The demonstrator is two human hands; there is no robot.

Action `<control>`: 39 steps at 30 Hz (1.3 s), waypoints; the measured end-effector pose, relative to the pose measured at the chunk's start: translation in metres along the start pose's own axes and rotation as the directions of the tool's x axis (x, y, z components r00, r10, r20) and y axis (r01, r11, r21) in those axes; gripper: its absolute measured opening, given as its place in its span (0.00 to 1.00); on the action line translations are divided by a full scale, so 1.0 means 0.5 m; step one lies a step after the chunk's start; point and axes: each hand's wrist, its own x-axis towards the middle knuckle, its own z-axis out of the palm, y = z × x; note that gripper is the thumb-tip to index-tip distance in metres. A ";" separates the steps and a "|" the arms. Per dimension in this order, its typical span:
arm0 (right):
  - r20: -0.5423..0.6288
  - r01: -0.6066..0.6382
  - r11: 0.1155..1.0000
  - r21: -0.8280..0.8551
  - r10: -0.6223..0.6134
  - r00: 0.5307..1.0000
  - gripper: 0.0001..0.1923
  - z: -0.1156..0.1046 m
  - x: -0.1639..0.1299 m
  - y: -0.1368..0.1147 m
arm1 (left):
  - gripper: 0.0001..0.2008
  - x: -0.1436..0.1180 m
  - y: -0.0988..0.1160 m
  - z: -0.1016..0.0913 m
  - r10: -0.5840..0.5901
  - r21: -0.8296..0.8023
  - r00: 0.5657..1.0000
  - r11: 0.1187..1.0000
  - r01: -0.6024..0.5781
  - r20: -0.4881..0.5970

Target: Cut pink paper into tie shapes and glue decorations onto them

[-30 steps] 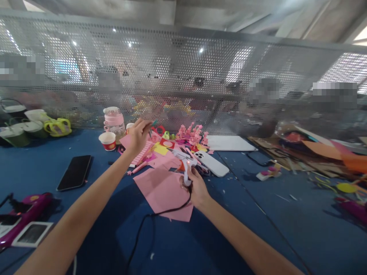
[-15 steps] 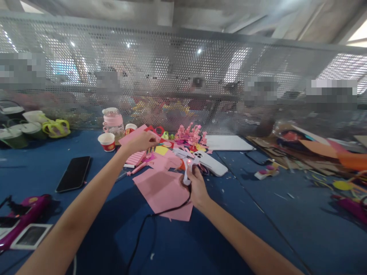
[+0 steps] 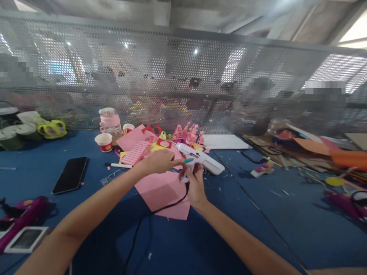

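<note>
My right hand (image 3: 196, 185) is closed round the handle of a white hot glue gun (image 3: 185, 176) with a black cord. My left hand (image 3: 161, 161) pinches a short teal glue stick (image 3: 188, 160) and holds it against or just in front of the gun; whether they touch I cannot tell. Beneath both hands lies a sheet of pink paper (image 3: 163, 194). A white phone (image 3: 214, 165) is just behind the gun. Near my left hand are a pink striped card piece (image 3: 137, 152) and a marker pen (image 3: 119, 165).
Pink paper figures (image 3: 189, 133) stand at the back, near a white board (image 3: 226, 142). A paper cup (image 3: 104, 142) and a pink-topped bottle (image 3: 110, 122) are back left. A black phone (image 3: 70, 175) lies left. A perforated metal screen (image 3: 160, 72) closes off the far edge.
My left hand has come back from the pile of paper pieces toward the glue gun, bringing the teal stick. The gun has turned a little in my right hand.
</note>
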 end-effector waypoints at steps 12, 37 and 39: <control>-0.014 0.015 0.967 -0.253 -0.019 1.000 0.22 -0.023 0.006 0.025 | 0.15 0.025 0.040 0.066 -0.402 -0.579 0.898 0.781 0.234 -0.179; 0.109 0.400 0.679 -0.616 -0.430 0.896 0.15 -0.015 -0.009 0.047 | 0.16 0.014 0.078 0.072 -0.296 0.054 0.954 0.953 0.299 -0.043; 0.098 0.385 0.686 -0.617 -0.418 0.903 0.15 -0.014 -0.008 0.046 | 0.16 0.015 0.076 0.074 -0.288 0.077 0.957 0.954 0.290 -0.037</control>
